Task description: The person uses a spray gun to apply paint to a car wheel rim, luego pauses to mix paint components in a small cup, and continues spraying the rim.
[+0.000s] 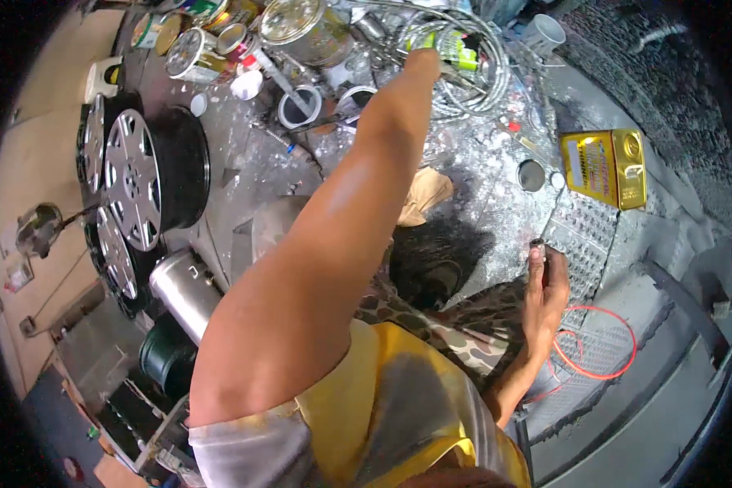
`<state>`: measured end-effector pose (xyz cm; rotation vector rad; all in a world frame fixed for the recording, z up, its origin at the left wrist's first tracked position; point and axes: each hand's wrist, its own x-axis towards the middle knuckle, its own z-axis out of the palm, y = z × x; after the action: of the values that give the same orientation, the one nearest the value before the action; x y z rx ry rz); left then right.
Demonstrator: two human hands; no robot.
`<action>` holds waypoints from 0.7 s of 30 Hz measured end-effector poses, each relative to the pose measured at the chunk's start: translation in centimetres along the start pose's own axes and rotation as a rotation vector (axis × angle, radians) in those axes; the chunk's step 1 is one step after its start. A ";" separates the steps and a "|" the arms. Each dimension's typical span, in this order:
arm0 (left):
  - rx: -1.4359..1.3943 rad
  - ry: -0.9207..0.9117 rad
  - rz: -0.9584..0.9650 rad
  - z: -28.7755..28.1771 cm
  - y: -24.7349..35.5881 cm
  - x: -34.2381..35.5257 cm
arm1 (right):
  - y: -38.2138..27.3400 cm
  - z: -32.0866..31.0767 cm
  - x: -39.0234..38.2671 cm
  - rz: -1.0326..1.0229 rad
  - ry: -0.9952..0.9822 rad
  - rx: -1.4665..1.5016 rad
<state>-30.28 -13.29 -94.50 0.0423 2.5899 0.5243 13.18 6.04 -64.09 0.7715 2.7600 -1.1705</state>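
1. A small, dark cylindrical piece [538, 243] sits up in the right hand [545, 289], thumb and fingers pinching it, just past the person's right knee.
2. The left hand [423, 63] is stretched out to a coil of pale grey hose [500, 69]; its fingers are hidden from me, so I can't tell whether they grip anything.
3. Within that coil lies a bright green object with dark markings [464, 55], too small to read.
4. Beyond the right hand stands a gold rectangular metal can [602, 167], bold dark printing and a pale patch on its label.
5. Near it, a round cup with grey contents [531, 175] rests on the grey, paint-spattered floor [476, 154].
6. A thin red hose [633, 346] loops beside the right forearm.
7. Off to the person's left, silver spoked wheels [132, 179] stand on edge.
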 end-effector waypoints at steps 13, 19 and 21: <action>-0.955 -0.217 -0.368 -12.9 5.0 -8.4 | -1.3 2.5 4.0 -0.310 0.010 -0.023; -0.596 -0.065 0.382 -20.0 -6.8 -10.4 | -2.3 4.4 5.2 -0.412 -0.098 -0.079; -1.057 0.054 0.619 -21.7 -10.2 -16.7 | -1.1 4.8 5.8 -0.435 -0.052 -0.055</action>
<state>-25.20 -32.60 -73.16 0.4684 1.9855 2.0346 6.94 4.59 -68.13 0.1295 2.9879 -1.1394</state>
